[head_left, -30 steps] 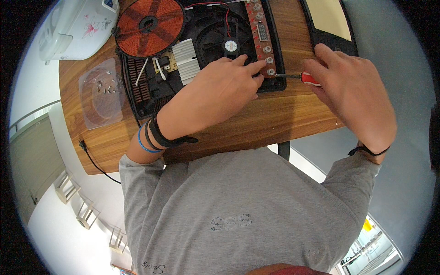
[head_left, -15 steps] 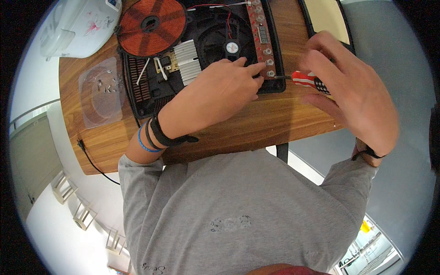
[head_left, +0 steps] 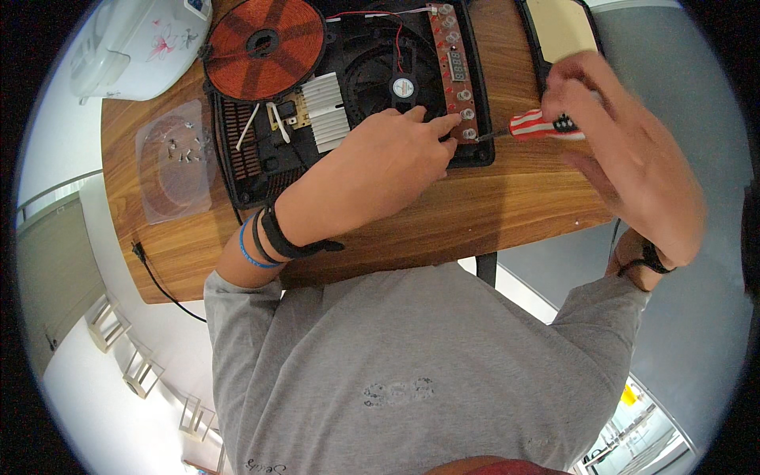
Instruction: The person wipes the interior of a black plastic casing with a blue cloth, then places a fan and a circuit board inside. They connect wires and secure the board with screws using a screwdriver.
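The opened induction cooker base (head_left: 245, 192) lies on the table, its black shell showing a fan (head_left: 372, 75), a silver heat sink (head_left: 327, 111) and a red control board (head_left: 454, 67) along its right side. My left hand (head_left: 388, 162) rests over the front of the shell with fingers spread, fingertips by the board's near end. To the right, my right hand (head_left: 633, 150) is curled around the rear of a screwdriver (head_left: 534, 124) with a striped, starred handle. The screwdriver's tip points left at the board's near corner. Part of its handle is hidden by my fingers.
A copper coil (head_left: 297, 43) leans at the shell's back left. Loose screws (head_left: 188, 150) lie on a clear plastic sheet (head_left: 150, 190). A power plug (head_left: 138, 250) lies near the left table edge. A white container (head_left: 134, 55) and a dark-framed panel (head_left: 564, 32) stand farther back.
My right hand and the screwdriver have shifted slightly right, and the handle has turned, showing different stripes. The cooker base sits slightly lower in view. My left hand stays nearly in place.
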The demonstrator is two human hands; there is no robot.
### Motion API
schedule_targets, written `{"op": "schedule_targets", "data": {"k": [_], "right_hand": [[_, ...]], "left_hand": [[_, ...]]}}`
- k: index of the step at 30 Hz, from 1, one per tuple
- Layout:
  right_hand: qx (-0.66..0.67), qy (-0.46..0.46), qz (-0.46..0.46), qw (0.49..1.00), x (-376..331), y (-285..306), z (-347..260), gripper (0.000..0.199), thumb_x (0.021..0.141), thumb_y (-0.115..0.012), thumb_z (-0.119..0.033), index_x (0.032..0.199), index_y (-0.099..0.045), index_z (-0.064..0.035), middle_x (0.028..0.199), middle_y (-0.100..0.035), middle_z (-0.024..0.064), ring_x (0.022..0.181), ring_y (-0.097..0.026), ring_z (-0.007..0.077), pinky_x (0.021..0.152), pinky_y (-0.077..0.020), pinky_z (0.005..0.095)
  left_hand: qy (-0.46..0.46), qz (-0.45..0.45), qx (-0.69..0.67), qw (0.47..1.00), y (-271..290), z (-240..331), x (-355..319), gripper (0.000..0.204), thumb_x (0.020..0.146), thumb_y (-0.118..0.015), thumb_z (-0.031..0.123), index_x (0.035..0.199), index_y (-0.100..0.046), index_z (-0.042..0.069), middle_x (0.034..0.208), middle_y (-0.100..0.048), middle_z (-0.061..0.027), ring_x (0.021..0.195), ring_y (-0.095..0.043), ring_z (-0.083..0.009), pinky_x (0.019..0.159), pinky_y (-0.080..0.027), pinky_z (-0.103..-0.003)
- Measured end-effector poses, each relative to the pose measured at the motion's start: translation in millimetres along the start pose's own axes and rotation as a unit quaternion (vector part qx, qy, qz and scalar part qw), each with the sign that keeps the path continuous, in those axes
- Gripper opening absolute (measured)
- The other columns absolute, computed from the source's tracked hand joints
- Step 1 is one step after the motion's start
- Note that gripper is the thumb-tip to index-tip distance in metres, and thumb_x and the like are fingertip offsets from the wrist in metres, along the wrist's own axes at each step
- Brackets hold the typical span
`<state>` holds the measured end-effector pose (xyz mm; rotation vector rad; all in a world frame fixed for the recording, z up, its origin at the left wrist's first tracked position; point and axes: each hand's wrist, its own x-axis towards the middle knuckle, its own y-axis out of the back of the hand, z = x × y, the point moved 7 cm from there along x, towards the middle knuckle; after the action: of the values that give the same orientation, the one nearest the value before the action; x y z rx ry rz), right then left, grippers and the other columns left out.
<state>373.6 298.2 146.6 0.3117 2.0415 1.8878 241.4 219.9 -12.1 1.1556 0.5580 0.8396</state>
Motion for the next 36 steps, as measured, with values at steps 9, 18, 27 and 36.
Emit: {"op": "schedule_targets", "data": {"k": [9,18,27,36], "right_hand": [[0.03,-0.016,0.021,0.999,6,-3,-2,0.046,0.092,-0.085,-0.011,0.128,-0.056,-0.009,0.128,-0.067,0.016,0.108,-0.075,0.0438,0.078,-0.0584,0.0524],[-0.027,-0.129,-0.036,0.991,1,-13,10,0.057,0.084,-0.091,-0.007,0.129,-0.056,-0.0102,0.126,-0.066,0.0145,0.107,-0.074,0.042,0.076,-0.0581,0.0495],[-0.03,-0.139,-0.059,0.988,-3,-14,7,0.05,0.091,-0.088,-0.022,0.13,-0.059,-0.0105,0.125,-0.067,0.0156,0.107,-0.074,0.0433,0.081,-0.0583,0.0505],[0.048,0.022,-0.013,0.999,-1,1,-8,0.042,0.095,-0.086,-0.019,0.127,-0.062,-0.0069,0.12,-0.066,0.0136,0.096,-0.075,0.0441,0.084,-0.061,0.0488]], "left_hand": [[0.007,0.007,0.0,1.0,3,1,-1,0.047,0.102,-0.078,0.028,0.14,-0.073,0.001,0.157,-0.066,-0.0155,0.125,-0.073,-0.0355,0.101,-0.064,-0.047],[0.011,0.004,-0.004,1.0,3,0,-3,0.051,0.098,-0.082,0.025,0.142,-0.073,0.001,0.158,-0.065,-0.0147,0.125,-0.073,-0.0339,0.1,-0.064,-0.046],[0.009,0.003,0.007,1.0,6,3,-4,0.054,0.095,-0.084,0.023,0.144,-0.072,0.002,0.16,-0.065,-0.0156,0.127,-0.073,-0.0343,0.103,-0.063,-0.047],[0.001,0.004,0.006,1.0,2,1,-2,0.054,0.095,-0.084,0.022,0.143,-0.072,0.001,0.161,-0.064,-0.0168,0.125,-0.073,-0.0343,0.102,-0.063,-0.046]]}}
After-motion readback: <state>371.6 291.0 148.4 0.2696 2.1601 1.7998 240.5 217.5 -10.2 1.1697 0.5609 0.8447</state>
